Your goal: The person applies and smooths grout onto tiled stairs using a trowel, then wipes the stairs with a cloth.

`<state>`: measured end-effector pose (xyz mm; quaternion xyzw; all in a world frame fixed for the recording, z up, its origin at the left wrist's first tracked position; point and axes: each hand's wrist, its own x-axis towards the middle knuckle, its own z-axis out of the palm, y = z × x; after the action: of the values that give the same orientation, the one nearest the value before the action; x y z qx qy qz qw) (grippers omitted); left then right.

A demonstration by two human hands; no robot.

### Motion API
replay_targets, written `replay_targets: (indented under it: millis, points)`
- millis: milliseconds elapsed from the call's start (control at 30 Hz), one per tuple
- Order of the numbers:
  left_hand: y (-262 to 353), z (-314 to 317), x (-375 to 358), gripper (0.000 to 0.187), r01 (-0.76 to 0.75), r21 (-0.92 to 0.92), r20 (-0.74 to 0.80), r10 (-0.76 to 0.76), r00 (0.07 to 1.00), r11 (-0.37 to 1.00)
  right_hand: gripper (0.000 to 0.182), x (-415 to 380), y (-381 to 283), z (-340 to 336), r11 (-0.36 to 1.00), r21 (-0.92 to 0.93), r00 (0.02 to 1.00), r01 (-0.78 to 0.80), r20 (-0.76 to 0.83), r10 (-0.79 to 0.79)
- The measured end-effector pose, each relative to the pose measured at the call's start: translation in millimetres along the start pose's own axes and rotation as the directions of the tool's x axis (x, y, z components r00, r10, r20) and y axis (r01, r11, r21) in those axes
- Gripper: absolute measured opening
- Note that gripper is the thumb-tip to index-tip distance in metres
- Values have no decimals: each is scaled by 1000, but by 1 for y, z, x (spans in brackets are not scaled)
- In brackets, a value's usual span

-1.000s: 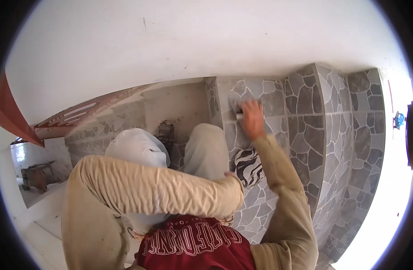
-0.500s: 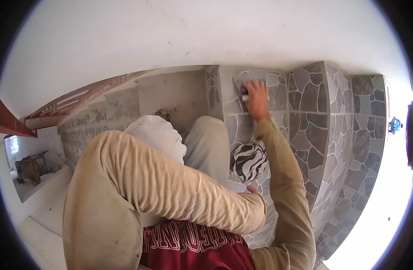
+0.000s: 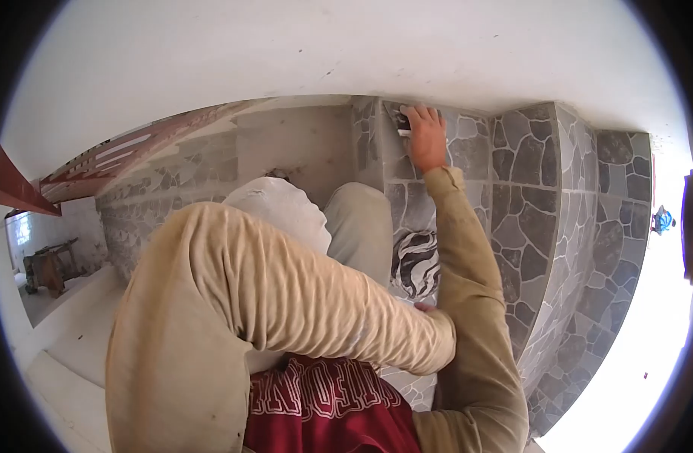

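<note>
I see right hand (image 3: 426, 140), 1 o'clock, gripping dark pad (image 3: 401, 120), slid nearer wall (image 3: 346, 57), so tile (image 3: 469, 142) edge's in reach; left hand (image 3: 424, 307), 4-5 o'clock, mostly hidden, can't tell.

Strong daylight at right: the opening (image 3: 614, 370) there burnt out to flat white, detail lost in glare. White wall (image 3: 324, 45) pale, softly lit, dulling slightly low down. Small window (image 3: 20, 228) far left, a second bright patch. Tiled steps (image 3: 524, 219) in muted light, shadows faint, nearer joints legible. Distant clutter (image 3: 50, 268) at left dim, soft. Heavy fisheye: straight edges bowed, corners black, bluish fringe along the rim.
</note>
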<state>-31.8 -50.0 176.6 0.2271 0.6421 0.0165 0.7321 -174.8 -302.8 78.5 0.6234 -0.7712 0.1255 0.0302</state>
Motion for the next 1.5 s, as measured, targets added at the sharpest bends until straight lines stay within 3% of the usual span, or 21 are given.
replay_targets:
  millis: [67,100,133,233,333,467,500,633,733,767,867,933,1000,1067,1133,1200,1267,1300,1400,1433,1500]
  points:
    - [-56,32,-63,62,-131,340,-280,233,931,931,42,-32,-6,-10,997,59,995,54,77,-59]
    - [-82,65,-114,60,-107,432,-320,264,910,895,43,-62,-12,-17,994,47,991,102,88,-105]
    - [-87,70,-118,60,-105,414,-337,260,905,904,44,-91,-16,-21,987,38,983,154,100,-157]
    - [-90,84,-117,62,42,542,-229,99,968,840,55,-127,-18,-24,982,142,977,128,151,-149]
    - [-73,76,-105,61,-52,567,-164,175,971,822,58,-65,-20,-18,993,63,989,99,100,-105]
    - [-79,70,-104,60,-173,542,-65,246,967,823,58,-36,-29,-15,999,45,994,19,102,-24]
    - [-85,75,-117,59,-142,498,-211,278,937,856,56,-59,-32,-8,997,52,996,50,74,-54]
    - [-83,70,-113,56,-82,425,-269,212,939,901,50,-63,-33,3,994,81,997,76,11,-77]
    - [-34,36,-13,56,-148,322,-294,247,923,935,49,-15,-25,7,1000,29,1000,1,-19,0]
    - [-2,-3,52,55,-13,162,16,11,1000,987,50,-1,-20,13,999,21,997,-46,-59,47]
    - [5,-21,73,57,126,237,-43,-119,992,963,52,-10,-30,15,995,5,992,-96,-78,96]
    - [-11,-28,68,57,104,198,-88,-88,992,975,55,-24,-30,19,997,38,997,63,-52,-61]
    - [-19,-29,67,58,21,151,-151,2,988,988,49,-11,-21,12,997,28,997,76,4,-77]
    - [-18,-32,57,59,-22,140,-184,47,982,990,26,8,0,15,992,-112,997,-51,-67,43]
    - [-31,-34,26,60,41,47,-36,-39,999,998,16,7,-5,6,990,-125,996,-71,-66,63]
    - [-36,-32,29,61,80,-13,39,-79,996,997,14,0,-19,11,988,-137,998,69,7,-69]
    - [-32,-9,45,55,-7,184,-304,64,951,983,13,6,-19,17,985,-155,996,81,-21,-86]
    - [-53,0,-12,58,-31,-36,-219,22,975,999,12,6,-16,17,980,-177,994,91,-47,-100]
    - [-68,15,-33,56,-12,95,-269,38,962,995,13,10,-14,13,980,-196,1000,-23,-14,21]
    - [-68,22,-29,56,-13,89,-263,36,964,996,13,9,-21,17,982,-187,1000,-21,-15,19]
    - [-58,18,0,55,-96,150,-399,149,905,984,14,9,-29,15,974,-202,995,98,17,-97]
